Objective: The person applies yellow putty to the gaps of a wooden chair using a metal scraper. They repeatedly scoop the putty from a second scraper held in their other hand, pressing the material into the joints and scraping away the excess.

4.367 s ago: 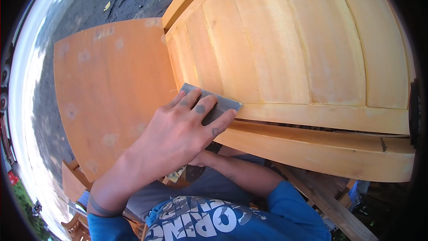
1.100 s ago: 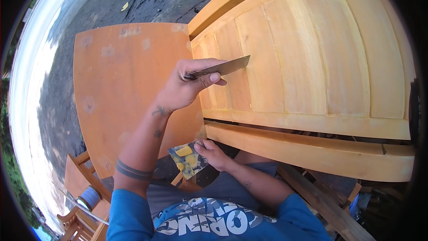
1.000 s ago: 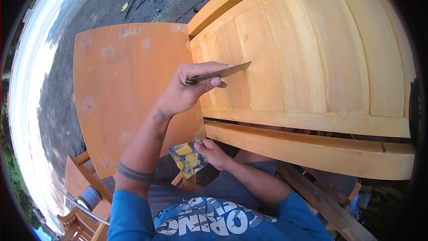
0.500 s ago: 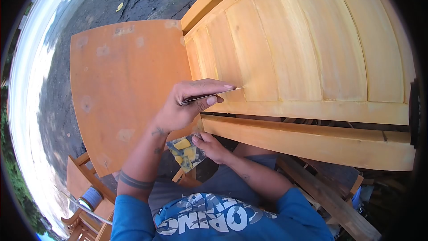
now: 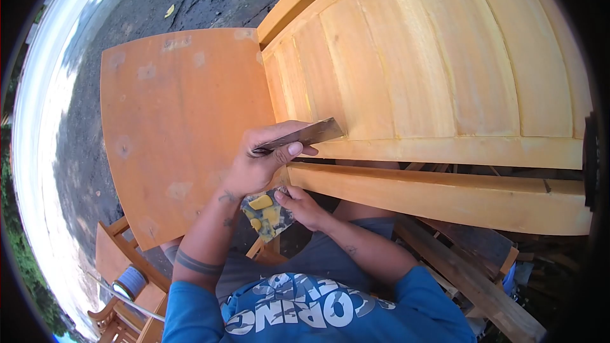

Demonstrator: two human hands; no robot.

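Note:
My left hand (image 5: 270, 155) is closed around a flat metal putty knife (image 5: 311, 134). The blade's far end is at the lower rail of a slatted wooden panel (image 5: 413, 76), near the bottom of a joint between slats; whether it touches cannot be made out. Lower down, my right hand (image 5: 302, 208) grips a smeared palette (image 5: 270, 217) that carries lumps of yellow putty (image 5: 260, 202). Yellowish streaks run along the panel's joints. Beside my left hand stands an orange-brown wooden board (image 5: 184, 127) with several pale filled patches.
A thick wooden rail (image 5: 445, 194) crosses below the panel, with a dark gap between them. Loose timber (image 5: 470, 286) lies at lower right. At lower left a blue-banded can (image 5: 129, 282) rests on wooden furniture. Dark ground (image 5: 210, 0) lies beyond the board.
My left hand has turned the putty knife so its broad face shows, and the hand has dropped slightly. My right hand and the palette have barely moved.

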